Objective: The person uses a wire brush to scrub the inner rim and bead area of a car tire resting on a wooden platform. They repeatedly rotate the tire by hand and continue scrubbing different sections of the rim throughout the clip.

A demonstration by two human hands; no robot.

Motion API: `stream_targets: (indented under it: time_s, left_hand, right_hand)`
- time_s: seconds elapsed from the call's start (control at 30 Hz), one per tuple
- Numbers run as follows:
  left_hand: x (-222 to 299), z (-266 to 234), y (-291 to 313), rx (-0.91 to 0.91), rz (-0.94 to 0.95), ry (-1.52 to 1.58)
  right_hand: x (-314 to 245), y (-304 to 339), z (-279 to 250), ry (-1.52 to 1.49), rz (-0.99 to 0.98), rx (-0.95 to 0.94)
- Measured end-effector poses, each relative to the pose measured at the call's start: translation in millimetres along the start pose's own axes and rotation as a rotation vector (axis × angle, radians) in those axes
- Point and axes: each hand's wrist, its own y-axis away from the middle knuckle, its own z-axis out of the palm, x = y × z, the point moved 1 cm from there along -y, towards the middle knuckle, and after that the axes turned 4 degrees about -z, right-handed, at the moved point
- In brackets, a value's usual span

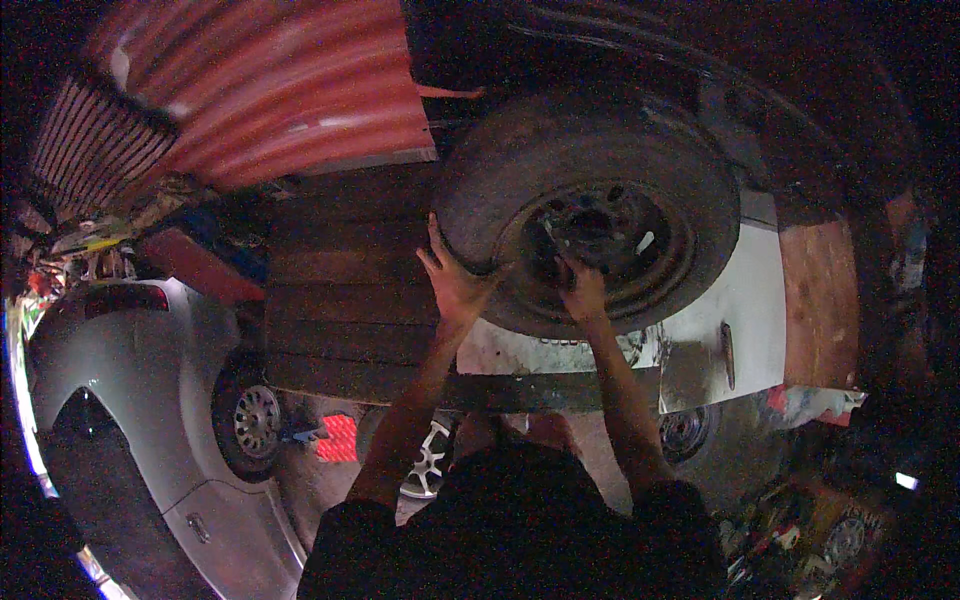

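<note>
A dark tyre on a steel wheel (pixel 590 165) stands before me, its open rim facing me. My left hand (pixel 460 288) is at its lower left edge, fingers spread and stretched upward beside the tread, thumb toward the sidewall. Inside the lower part of the rim, just below the hub opening, is my right hand (pixel 583 292), its fingers bent together. Whatever those fingers may hold is too dark to make out. A small pale patch (pixel 646 241) shows on the rim to the right of this hand.
Under the tyre lies a white, stained panel (pixel 700 335) on a wooden bench (pixel 350 290). Red corrugated sheet (pixel 300 90) rises at the back left. A silver car (pixel 150 370) stands at the left. Below the bench are a spoked wheel (pixel 430 462) and a red plate (pixel 337 438).
</note>
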Motion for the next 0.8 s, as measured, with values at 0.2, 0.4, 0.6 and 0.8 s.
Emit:
stream_targets:
  time_s: [0.2, 0.4, 0.6, 0.8]
  left_hand:
    - [-1, -4, 0, -0.011, -0.023, 0.021]
    - [-4, -7, -3, -0.003, 0.032, 0.041]
    - [-4, -2, 0, 0.005, -0.007, 0.067]
    - [-3, -6, -2, -0.001, -0.071, 0.075]
  right_hand:
    - [-49, 16, -19, 0.055, 0.07, 0.012]
    - [-32, -5, -12, 0.1, 0.23, -0.247]
    - [-28, 39, 12, -0.146, 0.109, 0.138]
    - [-29, 16, -19, -0.072, 0.183, 0.153]
